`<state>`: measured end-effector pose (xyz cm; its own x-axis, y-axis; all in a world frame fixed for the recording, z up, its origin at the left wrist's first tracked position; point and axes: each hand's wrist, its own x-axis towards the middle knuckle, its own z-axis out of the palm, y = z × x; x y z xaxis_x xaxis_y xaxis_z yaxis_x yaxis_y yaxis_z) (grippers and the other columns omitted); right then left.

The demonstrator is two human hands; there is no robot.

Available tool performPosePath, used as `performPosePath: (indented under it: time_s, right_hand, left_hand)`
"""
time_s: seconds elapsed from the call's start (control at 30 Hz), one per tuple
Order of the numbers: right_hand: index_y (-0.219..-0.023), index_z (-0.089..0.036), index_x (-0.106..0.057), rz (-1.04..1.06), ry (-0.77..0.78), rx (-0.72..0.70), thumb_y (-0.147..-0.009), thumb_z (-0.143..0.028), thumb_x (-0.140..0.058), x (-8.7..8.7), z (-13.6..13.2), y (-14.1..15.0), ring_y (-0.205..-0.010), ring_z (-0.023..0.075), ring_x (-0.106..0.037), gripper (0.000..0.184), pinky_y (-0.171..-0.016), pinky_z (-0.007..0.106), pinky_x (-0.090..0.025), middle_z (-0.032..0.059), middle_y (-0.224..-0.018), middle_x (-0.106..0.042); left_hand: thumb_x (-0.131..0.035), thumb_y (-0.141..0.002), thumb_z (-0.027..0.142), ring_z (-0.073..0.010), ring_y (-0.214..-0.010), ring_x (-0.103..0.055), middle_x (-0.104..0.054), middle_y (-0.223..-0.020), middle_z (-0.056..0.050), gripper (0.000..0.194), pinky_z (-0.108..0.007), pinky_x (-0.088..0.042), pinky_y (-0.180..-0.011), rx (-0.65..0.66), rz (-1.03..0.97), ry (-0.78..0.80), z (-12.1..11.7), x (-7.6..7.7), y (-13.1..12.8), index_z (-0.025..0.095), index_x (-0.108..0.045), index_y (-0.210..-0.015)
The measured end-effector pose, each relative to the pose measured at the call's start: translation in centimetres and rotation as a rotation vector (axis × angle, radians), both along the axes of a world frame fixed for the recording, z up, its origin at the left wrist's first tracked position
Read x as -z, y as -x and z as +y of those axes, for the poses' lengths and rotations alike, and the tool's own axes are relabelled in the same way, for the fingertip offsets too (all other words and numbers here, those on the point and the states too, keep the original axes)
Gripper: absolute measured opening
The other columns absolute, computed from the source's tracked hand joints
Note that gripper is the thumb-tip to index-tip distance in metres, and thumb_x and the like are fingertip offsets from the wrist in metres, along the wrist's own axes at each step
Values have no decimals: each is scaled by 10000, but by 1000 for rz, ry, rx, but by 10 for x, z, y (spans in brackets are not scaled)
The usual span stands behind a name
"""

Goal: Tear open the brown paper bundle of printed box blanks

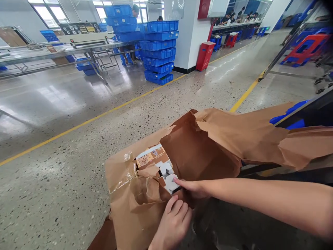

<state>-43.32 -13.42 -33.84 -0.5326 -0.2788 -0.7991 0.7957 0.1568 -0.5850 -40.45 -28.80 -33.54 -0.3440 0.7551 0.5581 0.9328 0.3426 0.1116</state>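
Observation:
A large package wrapped in torn brown kraft paper [208,146] lies in front of me. Through the tear show flat printed cartons [153,157], brown and white with a cartoon picture. My right hand [194,187] reaches in from the right and pinches the edge of the stack of cartons at the tear. My left hand [173,220] comes up from below with its fingers curled on the brown paper just under the cartons. Clear tape [122,175] holds the paper at the left corner.
A speckled concrete floor with yellow lines [85,122] spreads ahead. Stacked blue crates [159,52] stand by a white pillar, next to a red bin [204,55]. A metal conveyor table [59,52] runs at the far left. People sit at benches far back right.

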Motion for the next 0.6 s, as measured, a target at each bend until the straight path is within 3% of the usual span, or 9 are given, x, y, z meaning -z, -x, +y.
performPosePath:
  time_s: [0.33,0.5,0.6]
  right_hand:
    - [-1135,-158,-510,66,-69,10,-828,-293,-572,1,-9,0,-1008,211,-564,341,-877,441,-443,64,-1125,-578]
    - [-1244,-181,-398,-40,-148,-49,-829,-279,-571,4,-15,4,-984,224,-573,461,-824,440,-482,79,-1137,-552]
    - [-1207,-171,-438,8,-189,-23,-825,-241,-579,6,-23,1,-983,222,-573,413,-833,444,-477,70,-1113,-566]
  left_hand:
    - [-361,-867,105,-111,-687,-511,-652,-712,14,265,-290,-297,-934,-5,-49,-83,-3,-5,-4,139,-611,-787]
    - [-407,-845,92,-104,-686,-519,-650,-714,16,224,-287,-306,-934,14,-69,-81,-5,-6,-1,134,-610,-760]
    - [-405,-845,92,-106,-689,-524,-656,-705,12,232,-286,-301,-948,18,-67,-96,-2,-5,0,132,-619,-765]
